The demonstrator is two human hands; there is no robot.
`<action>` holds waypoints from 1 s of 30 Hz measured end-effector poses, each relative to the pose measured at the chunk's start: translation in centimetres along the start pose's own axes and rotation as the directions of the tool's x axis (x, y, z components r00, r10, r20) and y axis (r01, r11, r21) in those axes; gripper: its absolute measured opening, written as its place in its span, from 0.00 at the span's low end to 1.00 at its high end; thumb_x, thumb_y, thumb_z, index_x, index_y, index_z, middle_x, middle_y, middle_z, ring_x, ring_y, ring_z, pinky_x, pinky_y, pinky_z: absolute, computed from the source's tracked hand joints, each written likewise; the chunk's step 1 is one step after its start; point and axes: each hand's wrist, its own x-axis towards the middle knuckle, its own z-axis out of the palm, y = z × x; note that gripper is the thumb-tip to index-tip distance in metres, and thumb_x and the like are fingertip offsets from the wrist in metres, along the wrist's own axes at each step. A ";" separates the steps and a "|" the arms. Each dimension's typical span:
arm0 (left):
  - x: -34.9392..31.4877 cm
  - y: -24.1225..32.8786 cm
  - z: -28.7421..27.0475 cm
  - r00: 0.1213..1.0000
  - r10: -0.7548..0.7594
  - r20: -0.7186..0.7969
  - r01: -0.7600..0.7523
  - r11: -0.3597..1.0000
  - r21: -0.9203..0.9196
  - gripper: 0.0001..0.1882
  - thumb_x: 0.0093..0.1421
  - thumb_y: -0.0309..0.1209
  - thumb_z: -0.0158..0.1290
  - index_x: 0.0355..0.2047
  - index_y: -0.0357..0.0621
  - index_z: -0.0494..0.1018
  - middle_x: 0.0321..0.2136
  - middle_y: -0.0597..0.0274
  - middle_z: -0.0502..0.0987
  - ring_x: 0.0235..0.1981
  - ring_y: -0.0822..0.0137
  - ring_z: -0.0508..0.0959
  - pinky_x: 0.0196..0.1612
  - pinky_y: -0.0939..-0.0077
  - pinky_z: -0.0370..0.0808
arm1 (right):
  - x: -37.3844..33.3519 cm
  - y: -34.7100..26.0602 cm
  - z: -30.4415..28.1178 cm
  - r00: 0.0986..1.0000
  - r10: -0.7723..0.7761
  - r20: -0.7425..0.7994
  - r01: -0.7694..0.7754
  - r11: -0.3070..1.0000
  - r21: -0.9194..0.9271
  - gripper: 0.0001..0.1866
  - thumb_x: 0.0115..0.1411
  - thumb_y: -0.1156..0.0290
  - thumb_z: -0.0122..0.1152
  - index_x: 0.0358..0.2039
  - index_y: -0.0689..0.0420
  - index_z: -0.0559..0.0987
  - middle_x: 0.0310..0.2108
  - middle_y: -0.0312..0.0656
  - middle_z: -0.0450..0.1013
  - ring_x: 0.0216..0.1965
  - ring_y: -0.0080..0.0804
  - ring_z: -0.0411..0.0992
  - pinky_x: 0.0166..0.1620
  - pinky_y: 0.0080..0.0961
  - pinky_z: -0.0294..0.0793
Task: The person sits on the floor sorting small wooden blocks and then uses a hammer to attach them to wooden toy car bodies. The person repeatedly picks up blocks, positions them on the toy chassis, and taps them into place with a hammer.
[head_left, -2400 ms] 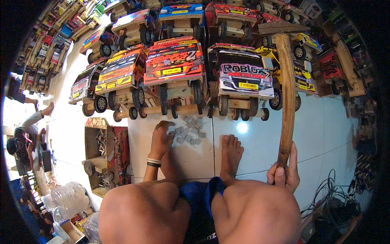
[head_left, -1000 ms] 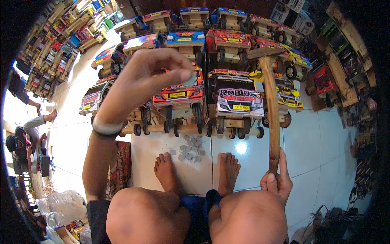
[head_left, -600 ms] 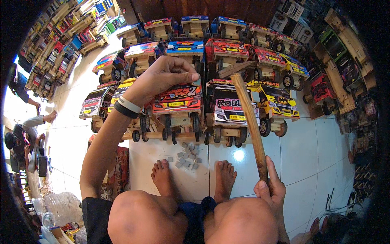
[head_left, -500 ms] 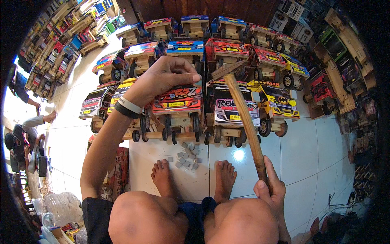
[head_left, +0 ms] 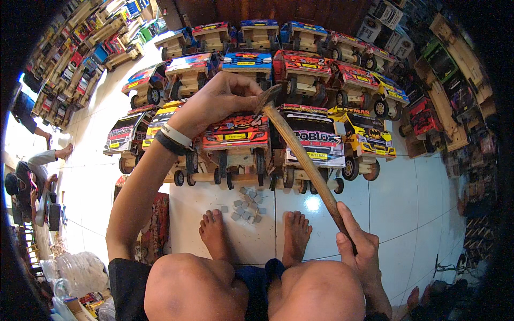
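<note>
From here I would tap lightly, right hand (head_left: 360, 247) wrapped around the hammer (head_left: 303, 155), because left hand (head_left: 222, 101), pinched together on what I cannot see, is beside its head

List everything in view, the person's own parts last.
Toy trucks: many, multicoloured, rows ahead and stacks upper left
Hammer: one, brown handle, slanting across the centre
Tiled floor: one, white, beneath
Small squares: one pile, grey, on the floor
Printed boxes: several, grey-white, upper right
Wooden panel: one, dark brown, top centre
Plastic container: at least one, clear, lower left
Co-worker: at least one, dark clothing, left edge
Feet: two, bare, on the floor
Left hand: one, white and black wristbands, beside the hammer's head
Right hand: one, bare, around the handle's end
</note>
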 end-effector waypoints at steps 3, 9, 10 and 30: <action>0.1 -0.4 -0.2 0.999 0.047 0.022 -0.046 0.997 -0.058 0.05 0.65 0.27 0.59 0.39 0.39 0.80 0.34 0.72 0.79 0.36 0.82 0.76 0.44 0.83 0.75 | 0.3 -0.4 -0.1 1.000 0.013 0.018 -0.012 1.000 -0.011 0.31 0.69 0.80 0.58 0.72 0.57 0.68 0.48 0.63 0.81 0.46 0.57 0.84 0.46 0.41 0.83; 0.7 -1.2 -0.3 0.998 0.040 0.041 -0.038 0.998 -0.048 0.07 0.66 0.27 0.59 0.42 0.37 0.82 0.39 0.69 0.83 0.39 0.81 0.79 0.45 0.83 0.77 | 0.4 -0.8 -0.2 0.998 0.033 0.051 -0.029 0.997 -0.074 0.33 0.68 0.80 0.58 0.73 0.55 0.67 0.49 0.62 0.81 0.48 0.58 0.83 0.48 0.43 0.84; 0.7 -1.2 -0.3 0.998 0.051 0.042 -0.048 0.997 -0.060 0.07 0.66 0.27 0.60 0.42 0.37 0.82 0.39 0.69 0.83 0.39 0.81 0.79 0.45 0.83 0.77 | 0.4 -0.8 -0.2 0.999 0.012 0.045 -0.009 0.997 -0.072 0.33 0.68 0.80 0.58 0.73 0.55 0.67 0.49 0.62 0.81 0.48 0.58 0.83 0.48 0.43 0.84; 0.6 -0.8 0.1 0.996 0.088 -0.002 -0.087 0.986 -0.141 0.02 0.62 0.24 0.59 0.33 0.39 0.80 0.33 0.72 0.81 0.35 0.80 0.76 0.40 0.84 0.73 | 0.1 -1.1 -1.5 0.996 0.012 0.089 0.001 0.990 -0.143 0.34 0.67 0.79 0.59 0.73 0.56 0.67 0.41 0.61 0.82 0.31 0.53 0.83 0.36 0.42 0.82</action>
